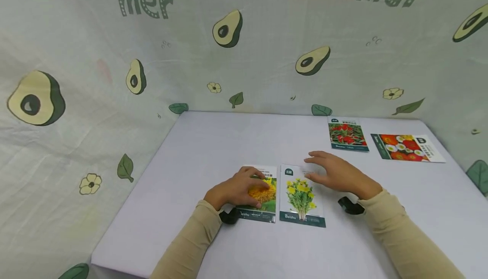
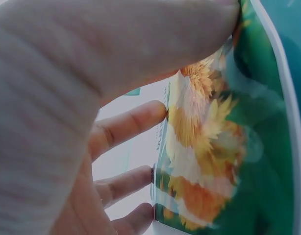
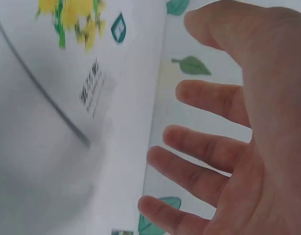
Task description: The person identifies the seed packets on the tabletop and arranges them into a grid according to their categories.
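Note:
My left hand (image 1: 242, 188) lies over a seed packet with orange-yellow blooms (image 1: 268, 205), its spread fingers and thumb touching it. Close up in the left wrist view, that flower packet (image 2: 204, 147) shows glossy, with the thumb (image 2: 189, 34) and fingertips against it. Just to its right lies a white seed packet with a bunch of yellow flowers (image 1: 301, 198). By this packet's upper right side is my right hand (image 1: 339, 173), fingers apart and holding nothing. The right wrist view has the yellow-flower packet (image 3: 77, 22) left of the relaxed right hand (image 3: 229, 127).
Toward the back right of the white table (image 1: 183, 164) lie a packet with red peppers (image 1: 347, 136) and a packet with red, orange and white flowers (image 1: 406, 147) turned sideways. A cloth with avocado prints (image 1: 267, 88) hangs behind and at the sides.

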Demonstrator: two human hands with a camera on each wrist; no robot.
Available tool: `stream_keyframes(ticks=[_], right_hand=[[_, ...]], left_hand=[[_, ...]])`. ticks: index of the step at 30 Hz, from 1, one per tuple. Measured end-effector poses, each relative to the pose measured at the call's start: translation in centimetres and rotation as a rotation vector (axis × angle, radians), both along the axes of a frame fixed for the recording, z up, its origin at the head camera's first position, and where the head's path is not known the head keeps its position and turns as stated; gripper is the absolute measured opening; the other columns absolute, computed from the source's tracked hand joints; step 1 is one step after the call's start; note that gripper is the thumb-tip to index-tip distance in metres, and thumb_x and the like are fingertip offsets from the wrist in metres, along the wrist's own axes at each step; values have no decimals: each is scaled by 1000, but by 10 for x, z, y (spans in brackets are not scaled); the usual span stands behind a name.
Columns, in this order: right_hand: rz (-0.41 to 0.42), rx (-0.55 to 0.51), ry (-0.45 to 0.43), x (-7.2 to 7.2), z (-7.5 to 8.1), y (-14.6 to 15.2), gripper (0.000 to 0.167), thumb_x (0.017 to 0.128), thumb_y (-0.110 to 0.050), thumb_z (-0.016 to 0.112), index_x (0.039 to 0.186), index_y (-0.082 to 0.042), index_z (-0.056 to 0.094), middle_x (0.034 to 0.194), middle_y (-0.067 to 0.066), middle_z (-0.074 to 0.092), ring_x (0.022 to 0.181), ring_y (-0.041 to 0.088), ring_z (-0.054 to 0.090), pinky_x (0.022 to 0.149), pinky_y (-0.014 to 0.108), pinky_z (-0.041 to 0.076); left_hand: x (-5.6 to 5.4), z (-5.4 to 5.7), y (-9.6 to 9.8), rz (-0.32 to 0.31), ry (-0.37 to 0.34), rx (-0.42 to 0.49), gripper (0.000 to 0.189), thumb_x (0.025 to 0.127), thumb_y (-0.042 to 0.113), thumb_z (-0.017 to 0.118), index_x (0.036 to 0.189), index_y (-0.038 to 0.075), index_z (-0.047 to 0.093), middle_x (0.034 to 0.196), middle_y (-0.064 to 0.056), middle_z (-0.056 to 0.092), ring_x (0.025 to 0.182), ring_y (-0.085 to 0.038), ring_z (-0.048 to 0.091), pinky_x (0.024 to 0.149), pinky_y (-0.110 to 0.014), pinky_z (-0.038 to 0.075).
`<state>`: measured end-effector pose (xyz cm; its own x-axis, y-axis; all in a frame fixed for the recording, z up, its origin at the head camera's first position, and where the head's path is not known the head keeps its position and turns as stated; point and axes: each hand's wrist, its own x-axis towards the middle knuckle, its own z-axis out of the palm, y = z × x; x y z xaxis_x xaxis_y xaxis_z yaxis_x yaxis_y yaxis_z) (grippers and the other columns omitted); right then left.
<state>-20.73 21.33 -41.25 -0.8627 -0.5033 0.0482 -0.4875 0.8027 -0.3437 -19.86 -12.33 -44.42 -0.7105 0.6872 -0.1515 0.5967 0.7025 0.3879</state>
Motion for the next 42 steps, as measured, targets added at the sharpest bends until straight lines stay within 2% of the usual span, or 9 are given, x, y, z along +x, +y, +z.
stream_keyframes(ticks=[6, 10, 14, 22, 30, 37, 42], right_hand=[[-47, 17, 40, -17, 4, 17, 52, 97, -41, 65, 135, -5, 63, 144, 23, 50, 132, 45, 46, 103, 64, 39], [-87, 35, 60, -31, 6, 28, 47, 97, -34, 66, 132, -2, 64, 142, 26, 51, 130, 47, 46, 102, 65, 40], [-94, 45, 84, -46, 6, 37, 45, 96, -30, 68, 129, 1, 65, 139, 29, 52, 129, 47, 48, 102, 64, 40], [-139, 57, 62, -69, 4, 50, 43, 96, -26, 67, 128, 4, 64, 140, 31, 50, 129, 48, 46, 105, 64, 37], [-230, 20, 51, -82, -8, 60, 41, 98, -25, 63, 126, 6, 65, 139, 30, 49, 129, 48, 45, 105, 64, 36], [-350, 15, -51, -94, -11, 72, 50, 100, -29, 58, 133, 8, 57, 135, 32, 51, 126, 51, 44, 101, 69, 35], [-392, 26, -57, -98, -15, 78, 50, 99, -30, 58, 134, 6, 58, 136, 34, 51, 126, 55, 40, 97, 75, 34]], left_hand=[[1, 0, 0, -22, 12, 7, 56, 84, 49, 78, 136, 34, 64, 148, 5, 42, 144, -24, 24, 112, -49, 34], [2, 1, 2, -12, -3, 37, 59, 81, 52, 80, 135, 31, 66, 146, 4, 42, 144, -23, 24, 112, -48, 35], [5, 1, 3, 10, -29, 50, 61, 79, 54, 82, 133, 31, 67, 145, 6, 42, 144, -21, 23, 112, -46, 36], [9, 1, 5, 8, -8, 38, 63, 76, 50, 85, 133, 30, 66, 145, 5, 43, 141, -19, 28, 111, -41, 37], [8, 1, 4, 3, 7, 15, 65, 75, 51, 85, 134, 31, 66, 145, 5, 42, 139, -19, 30, 111, -39, 37], [8, 5, 5, -17, 22, -8, 63, 78, 52, 83, 135, 32, 65, 147, 2, 42, 139, -21, 29, 111, -40, 37], [8, 7, 4, -38, 35, -20, 62, 80, 51, 81, 136, 32, 65, 147, 2, 43, 138, -21, 31, 112, -40, 35]])
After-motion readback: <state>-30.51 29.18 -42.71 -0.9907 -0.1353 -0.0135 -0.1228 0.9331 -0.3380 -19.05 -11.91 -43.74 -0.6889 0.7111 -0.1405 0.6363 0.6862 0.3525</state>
